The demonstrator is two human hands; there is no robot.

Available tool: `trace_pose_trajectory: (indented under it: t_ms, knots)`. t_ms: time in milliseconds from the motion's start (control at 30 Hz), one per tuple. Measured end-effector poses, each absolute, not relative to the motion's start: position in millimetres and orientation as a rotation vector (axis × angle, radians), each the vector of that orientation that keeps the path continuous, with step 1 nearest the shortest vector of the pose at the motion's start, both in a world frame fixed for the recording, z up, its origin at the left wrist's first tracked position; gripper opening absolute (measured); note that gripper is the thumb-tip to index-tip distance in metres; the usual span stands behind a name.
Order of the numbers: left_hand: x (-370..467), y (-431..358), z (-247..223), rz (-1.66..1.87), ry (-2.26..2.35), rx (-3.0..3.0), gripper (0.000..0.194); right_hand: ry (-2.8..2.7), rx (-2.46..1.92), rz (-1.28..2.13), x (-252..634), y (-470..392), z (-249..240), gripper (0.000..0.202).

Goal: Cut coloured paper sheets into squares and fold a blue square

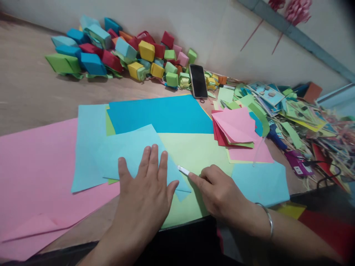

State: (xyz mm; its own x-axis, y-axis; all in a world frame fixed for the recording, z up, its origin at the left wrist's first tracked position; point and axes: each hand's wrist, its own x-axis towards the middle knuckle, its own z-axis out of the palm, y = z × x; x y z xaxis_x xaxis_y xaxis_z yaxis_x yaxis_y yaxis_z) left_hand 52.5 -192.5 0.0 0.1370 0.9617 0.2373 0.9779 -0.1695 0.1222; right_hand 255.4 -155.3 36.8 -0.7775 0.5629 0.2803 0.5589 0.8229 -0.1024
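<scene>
My left hand (146, 188) lies flat with fingers spread on a folded light blue sheet of paper (130, 146), pressing it against the layers beneath. My right hand (219, 192) is closed around a slim knife (183, 170), its index finger stretched along it; most of the handle is hidden in the fist. The pale tip meets the slanted right edge of the light blue sheet, over a light green sheet (199, 147). Behind lies a darker blue sheet (161, 114). A large pink sheet (41, 166) spreads out on the left.
Folded paper boxes (94, 62) in several colours are heaped along the wall. A phone (198, 82) leans near them. Pink and red paper pieces (235, 125) are stacked to the right, beside a blue glue gun (276, 136), a purple power strip (298, 162) and cluttered scraps (294, 107).
</scene>
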Motion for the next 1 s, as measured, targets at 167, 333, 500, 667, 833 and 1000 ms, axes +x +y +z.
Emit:
trace_pose_trajectory:
  t_ms: [167,333,500,667,833,1000]
  knots:
    - [54,-193,0,-0.333,-2.062,-2.325,0.063,-2.755,-0.843,-0.022,249,-149,37,0.035]
    - [56,-192,0,-0.235,-2.083,-2.293,0.064,-2.764,-0.826,-0.08,242,-143,39,0.034]
    - [54,-193,3,-0.272,-2.075,-2.324,0.062,-2.782,-0.795,-0.155,236,-136,36,0.033]
    - [54,-193,6,-0.327,-2.074,-2.353,0.062,-2.803,-0.772,-0.191,230,-129,35,0.033]
    - [57,-192,4,-0.371,-2.081,-2.316,0.061,-2.815,-0.77,-0.228,223,-124,36,0.034]
    - [60,-193,1,-0.376,-2.064,-2.266,0.061,-2.818,-0.759,-0.273,217,-118,33,0.036]
